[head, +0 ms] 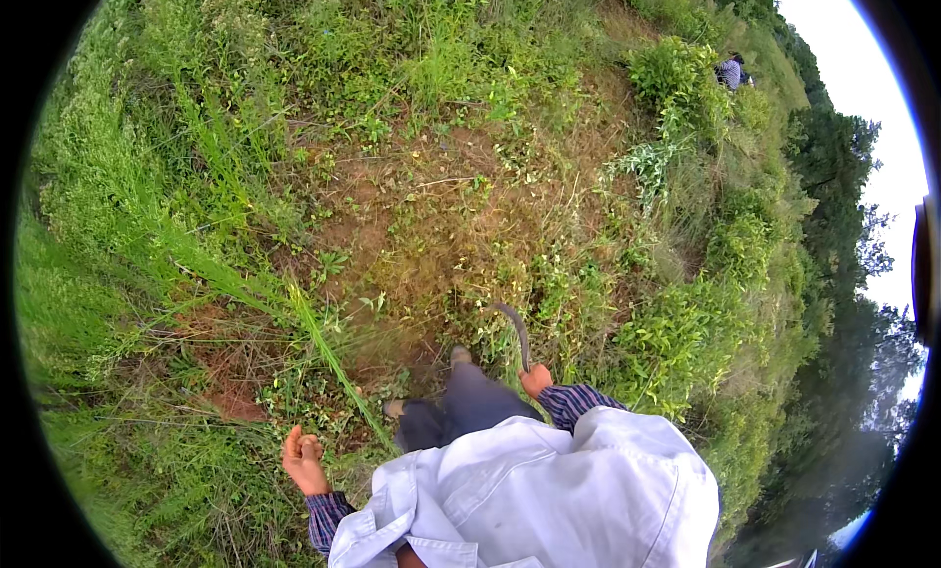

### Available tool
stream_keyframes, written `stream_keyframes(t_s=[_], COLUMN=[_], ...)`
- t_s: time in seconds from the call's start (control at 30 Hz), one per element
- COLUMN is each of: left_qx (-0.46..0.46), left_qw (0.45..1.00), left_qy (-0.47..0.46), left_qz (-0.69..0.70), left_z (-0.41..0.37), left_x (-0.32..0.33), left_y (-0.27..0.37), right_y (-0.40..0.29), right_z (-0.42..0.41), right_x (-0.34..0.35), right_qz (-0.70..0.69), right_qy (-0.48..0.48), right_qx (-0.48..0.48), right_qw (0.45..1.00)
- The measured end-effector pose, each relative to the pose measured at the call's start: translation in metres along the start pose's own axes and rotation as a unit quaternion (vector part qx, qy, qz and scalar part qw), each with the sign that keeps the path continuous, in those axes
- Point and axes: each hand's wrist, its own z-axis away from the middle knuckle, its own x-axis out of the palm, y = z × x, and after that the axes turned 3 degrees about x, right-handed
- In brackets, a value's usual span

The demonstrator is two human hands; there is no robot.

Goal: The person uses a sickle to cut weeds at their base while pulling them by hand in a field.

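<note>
My right hand (536, 380) is closed around the handle end of a sickle (519, 331), whose curved dark blade points up and to the left over low weeds. My left hand (303, 458) is raised at the lower left, fingers partly curled, with nothing seen in it. Long green grass stalks (331, 355) slant between my left hand and my legs. Brown soil (367, 230) with cut and dry plant bits lies in front of my shoes.
Tall weeds (110, 193) stand thick on the left. Leafy bushes (676, 340) grow to the right, with dark trees (838, 237) beyond. Another person in a striped top (729, 73) is far off at the upper right, among the bushes.
</note>
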Motion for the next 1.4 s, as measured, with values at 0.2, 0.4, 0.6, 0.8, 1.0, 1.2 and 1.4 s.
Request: stream_keyframes(t_s=[0.2, 0.4, 0.6, 0.8, 1.0, 1.2, 1.4], left_qx=[-0.054, -0.052, -0.096, -0.056, 0.123, 0.217, 0.213], left_qw=[0.998, 0.997, 0.988, 0.957, 0.860, 0.784, 0.603], left_qy=[-0.033, -0.055, -0.064, -0.093, -0.213, -0.318, -0.266], left_qz=[-0.022, -0.033, -0.102, -0.269, -0.447, -0.487, -0.721], left_z=[0.025, 0.058, 0.074, 0.071, -0.003, -0.146, -0.342], left_x=[0.035, 0.094, 0.168, 0.218, 0.285, 0.346, 0.351], left_y=[-0.032, -0.021, -0.003, -0.027, -0.052, -0.116, -0.211], right_y=[0.008, 0.001, 0.068, 0.097, 0.093, 0.030, -0.014], right_z=[-0.035, -0.057, -0.094, -0.119, -0.131, -0.068, 0.016], right_x=[-0.001, -0.018, -0.022, -0.036, -0.003, 0.052, 0.126], right_qz=[-0.032, -0.031, -0.193, -0.184, -0.267, -0.310, -0.306], right_qy=[-0.093, -0.138, -0.240, -0.277, -0.301, -0.325, -0.405], right_qx=[-0.010, -0.130, 0.064, 0.208, 0.260, 0.286, 0.335], right_qw=[0.995, 0.981, 0.949, 0.920, 0.877, 0.846, 0.794])
